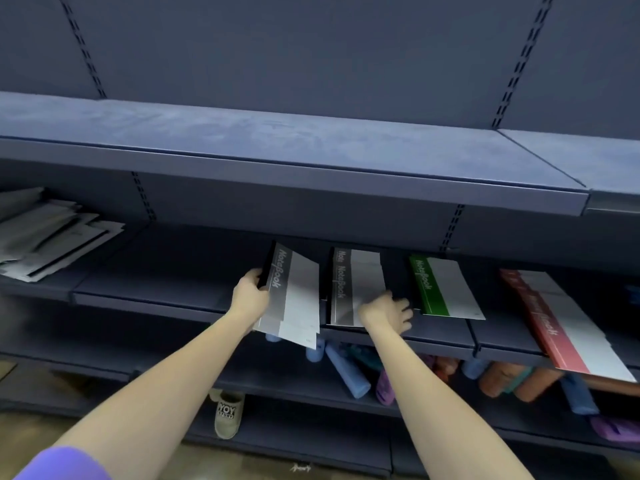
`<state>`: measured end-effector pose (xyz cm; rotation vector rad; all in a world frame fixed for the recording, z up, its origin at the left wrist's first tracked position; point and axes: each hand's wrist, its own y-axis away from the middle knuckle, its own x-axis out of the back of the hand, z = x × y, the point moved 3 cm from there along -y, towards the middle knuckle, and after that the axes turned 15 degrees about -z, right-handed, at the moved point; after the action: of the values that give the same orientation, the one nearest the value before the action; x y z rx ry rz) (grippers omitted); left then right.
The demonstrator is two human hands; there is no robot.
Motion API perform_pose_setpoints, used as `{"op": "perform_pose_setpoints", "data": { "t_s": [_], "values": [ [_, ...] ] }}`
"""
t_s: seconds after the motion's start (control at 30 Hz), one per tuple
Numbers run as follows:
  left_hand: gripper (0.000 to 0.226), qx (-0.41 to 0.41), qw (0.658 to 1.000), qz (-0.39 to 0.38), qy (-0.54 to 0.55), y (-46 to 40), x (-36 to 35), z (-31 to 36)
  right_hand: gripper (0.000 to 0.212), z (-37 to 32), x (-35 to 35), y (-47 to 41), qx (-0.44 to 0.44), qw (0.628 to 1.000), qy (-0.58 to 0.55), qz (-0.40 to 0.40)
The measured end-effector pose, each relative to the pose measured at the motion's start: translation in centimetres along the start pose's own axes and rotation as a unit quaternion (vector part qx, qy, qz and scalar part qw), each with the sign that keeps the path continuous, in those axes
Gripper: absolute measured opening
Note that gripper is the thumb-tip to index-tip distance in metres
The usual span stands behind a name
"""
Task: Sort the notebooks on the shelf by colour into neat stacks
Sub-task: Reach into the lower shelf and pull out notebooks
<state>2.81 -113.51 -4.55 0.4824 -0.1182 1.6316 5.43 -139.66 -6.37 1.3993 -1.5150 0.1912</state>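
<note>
My left hand (250, 295) grips the spine edge of a few grey notebooks (294, 299), held tilted and overhanging the front edge of the middle shelf (166, 292). Right beside them lies a stack of grey notebooks (353, 282), and my right hand (386, 313) rests on its front right corner with relaxed fingers. Further right, a green notebook (443, 289) lies flat. A stack of red notebooks (568, 327) sits at the far right, sticking out over the shelf edge.
A messy pile of grey notebooks (52, 233) lies at the shelf's far left. The upper shelf (277, 140) overhangs close above. On the lower shelf (277, 379) lie coloured rolls (346, 372). A grey slipper (227, 414) stands on the floor.
</note>
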Motion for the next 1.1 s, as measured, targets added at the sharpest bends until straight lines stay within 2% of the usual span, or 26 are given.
{"op": "perform_pose_setpoints", "data": {
  "t_s": [0.07,0.17,0.23,0.43,0.5,0.6,0.67,0.77,0.83,0.9,1.0,1.1],
  "values": [
    [0.04,-0.002,1.0,0.005,0.001,-0.3,0.2,0.2,0.048,-0.2,-0.9,0.6,0.032,0.996,0.079,0.025],
    [0.037,-0.01,1.0,0.003,0.009,-0.8,0.2,0.2,0.04,-1.0,-2.4,1.6,0.142,0.967,0.201,0.066],
    [0.037,-0.012,1.0,-0.006,0.012,-0.8,0.2,0.1,0.039,-1.6,-3.7,2.0,0.181,0.958,0.221,0.024],
    [0.036,-0.024,0.999,-0.028,0.009,-1.0,1.5,0.2,0.05,-3.0,-4.6,1.4,0.167,0.966,0.175,-0.088],
    [0.038,-0.024,0.999,-0.035,0.008,-1.2,2.0,0.0,0.05,-2.9,-4.7,1.2,0.185,0.97,0.126,-0.094],
    [0.04,-0.027,0.998,-0.052,0.007,-1.6,2.0,0.0,0.027,-2.7,-4.9,2.4,0.24,0.969,-0.024,-0.056],
    [0.04,-0.031,0.997,-0.07,0.013,-1.9,1.5,0.0,0.025,-2.6,-5.1,3.4,0.248,0.961,-0.1,-0.068],
    [0.037,-0.034,0.996,-0.083,0.025,-2.0,0.9,0.1,0.036,-2.2,-5.7,4.0,0.213,0.947,-0.205,-0.126],
    [0.039,-0.033,0.995,-0.087,0.037,-2.2,0.8,0.1,0.04,-1.5,-5.8,3.8,0.168,0.921,-0.318,-0.151],
    [0.045,-0.03,0.994,-0.093,0.052,-2.3,0.5,0.0,0.033,-1.1,-5.5,3.8,0.139,0.891,-0.398,-0.171],
    [0.053,-0.028,0.992,-0.096,0.073,-2.5,0.2,0.1,0.017,-0.6,-4.7,3.5,0.121,0.88,-0.434,-0.149],
    [0.051,-0.035,0.993,-0.088,0.068,-2.8,0.4,0.2,0.015,0.0,-3.0,2.9,0.096,0.9,-0.421,-0.059]
  ]
}}
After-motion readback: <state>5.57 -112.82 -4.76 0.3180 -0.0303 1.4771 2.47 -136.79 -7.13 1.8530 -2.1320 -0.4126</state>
